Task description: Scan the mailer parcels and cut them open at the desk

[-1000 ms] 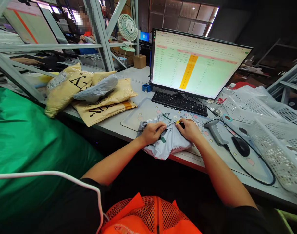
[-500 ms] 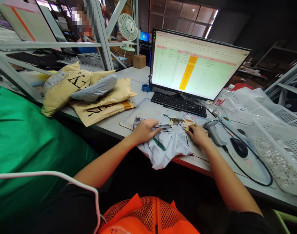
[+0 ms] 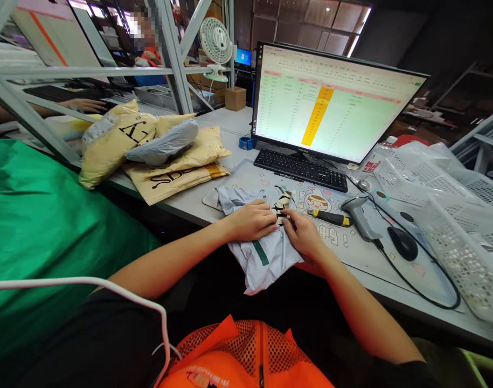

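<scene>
A pale bag (image 3: 262, 261) overhangs the worktop (image 3: 177, 207) edge at six o'clock. The left hand (image 3: 254, 221) lies across it, fingers loosely bent; the right hand (image 3: 305, 234), half curled, touches its yellow-printed part. Whether either grips, I cannot tell. From the bag, the cutter (image 3: 331, 217) lies at two o'clock, the parcels (image 3: 175, 175) at ten, the keyboard (image 3: 300, 170) farther, at one.
</scene>
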`<action>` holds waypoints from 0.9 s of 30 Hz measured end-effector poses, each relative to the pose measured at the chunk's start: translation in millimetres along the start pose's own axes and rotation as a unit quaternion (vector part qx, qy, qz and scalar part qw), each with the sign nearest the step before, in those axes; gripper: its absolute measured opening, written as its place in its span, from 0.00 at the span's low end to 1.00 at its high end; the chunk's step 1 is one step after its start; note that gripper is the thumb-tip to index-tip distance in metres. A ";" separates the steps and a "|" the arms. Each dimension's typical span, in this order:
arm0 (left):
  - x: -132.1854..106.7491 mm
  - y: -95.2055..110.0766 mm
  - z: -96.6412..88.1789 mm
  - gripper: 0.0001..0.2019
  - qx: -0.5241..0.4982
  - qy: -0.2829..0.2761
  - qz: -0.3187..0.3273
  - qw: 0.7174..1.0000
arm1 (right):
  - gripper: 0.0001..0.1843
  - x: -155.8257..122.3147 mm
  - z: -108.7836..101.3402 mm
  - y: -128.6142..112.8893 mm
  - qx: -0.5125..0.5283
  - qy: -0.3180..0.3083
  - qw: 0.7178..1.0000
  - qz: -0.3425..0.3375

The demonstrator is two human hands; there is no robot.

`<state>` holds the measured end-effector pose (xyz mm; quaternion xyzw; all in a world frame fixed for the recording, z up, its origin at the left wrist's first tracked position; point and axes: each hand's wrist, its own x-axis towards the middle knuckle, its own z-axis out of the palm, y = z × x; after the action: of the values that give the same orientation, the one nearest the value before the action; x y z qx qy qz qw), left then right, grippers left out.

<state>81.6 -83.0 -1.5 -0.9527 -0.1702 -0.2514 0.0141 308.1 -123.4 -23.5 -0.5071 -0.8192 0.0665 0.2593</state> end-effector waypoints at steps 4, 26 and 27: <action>-23.5 2.9 -5.6 0.23 -0.010 -0.027 -0.015 0.999 | 0.26 -9.8 1.8 7.9 -0.125 -0.035 0.991 0.021; -64.7 -10.7 -35.3 0.46 0.061 -0.174 -0.352 0.917 | 0.44 -21.8 -27.8 37.4 0.067 -0.092 0.993 0.014; -59.5 -10.1 -32.2 0.53 0.056 -0.170 -0.347 0.920 | 0.48 -25.0 -26.0 35.2 0.120 -0.096 0.988 0.028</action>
<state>14.5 -96.0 -2.7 -0.8599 -0.5039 -0.0643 -0.0495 357.7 -132.3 -23.3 -0.4868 -0.8116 0.2199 0.2366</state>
